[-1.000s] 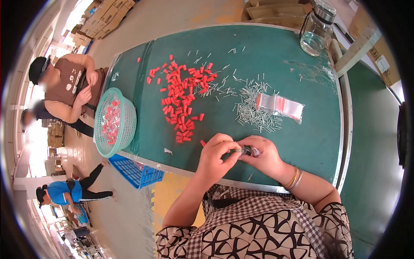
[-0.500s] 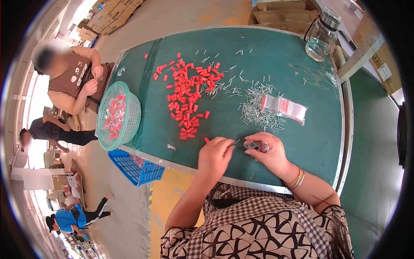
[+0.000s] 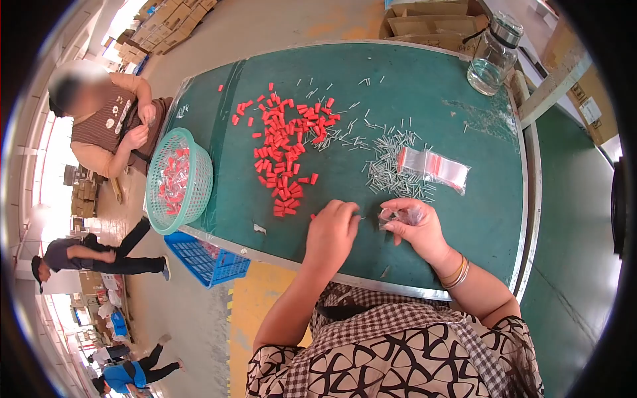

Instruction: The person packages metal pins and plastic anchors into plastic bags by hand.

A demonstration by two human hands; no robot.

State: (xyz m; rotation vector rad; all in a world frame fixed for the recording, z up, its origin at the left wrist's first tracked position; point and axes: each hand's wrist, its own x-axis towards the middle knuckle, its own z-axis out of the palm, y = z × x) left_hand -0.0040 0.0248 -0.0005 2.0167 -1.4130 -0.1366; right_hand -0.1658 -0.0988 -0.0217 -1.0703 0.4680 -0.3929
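My left hand [image 3: 330,233] is closed just above the table, its fingertips pinching what looks like a small screw [image 3: 362,217], of which only the tip shows. A red plug partly shows beside the knuckles. Opposite it, my right hand [image 3: 421,232] grips a small clear plastic bag [image 3: 390,216] between thumb and fingers, its mouth facing my left hand. I cannot make out what is inside. Farther up the table lie a heap of red plugs [image 3: 282,142] and a pile of silver screws [image 3: 391,169]. A stack of clear zip bags [image 3: 434,169] rests on the screws' right side.
A green basket [image 3: 206,179] of filled bags stands at the table's left edge, with a blue crate [image 3: 212,262] below. A glass bottle [image 3: 488,73] stands at the far right corner near a cardboard box [image 3: 431,26]. A co-worker [image 3: 109,119] sits at the left end.
My left hand has shifted slightly, and less of the screw shows. The bag in my right hand looks wider and has turned a little. In the background, people have walked on.
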